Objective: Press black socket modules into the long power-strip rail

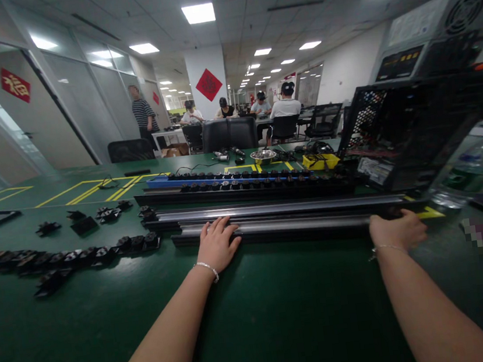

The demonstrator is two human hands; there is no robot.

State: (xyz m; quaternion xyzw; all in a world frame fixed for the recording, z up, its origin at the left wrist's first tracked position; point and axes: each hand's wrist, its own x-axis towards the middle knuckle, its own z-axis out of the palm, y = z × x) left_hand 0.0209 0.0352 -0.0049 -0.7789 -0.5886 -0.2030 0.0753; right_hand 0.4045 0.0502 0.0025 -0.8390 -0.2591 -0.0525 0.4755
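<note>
One near black rail point(300, 226) lies across the bench point(292, 310); the left hand point(218, 245), splayed, rests on it, probably steadying it, while the right hand point(398, 231) half-curls by its end, grip unclear.

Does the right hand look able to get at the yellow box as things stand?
Probably yes, but only by reaching over: the rails lie between the right hand and the yellow box.
</note>
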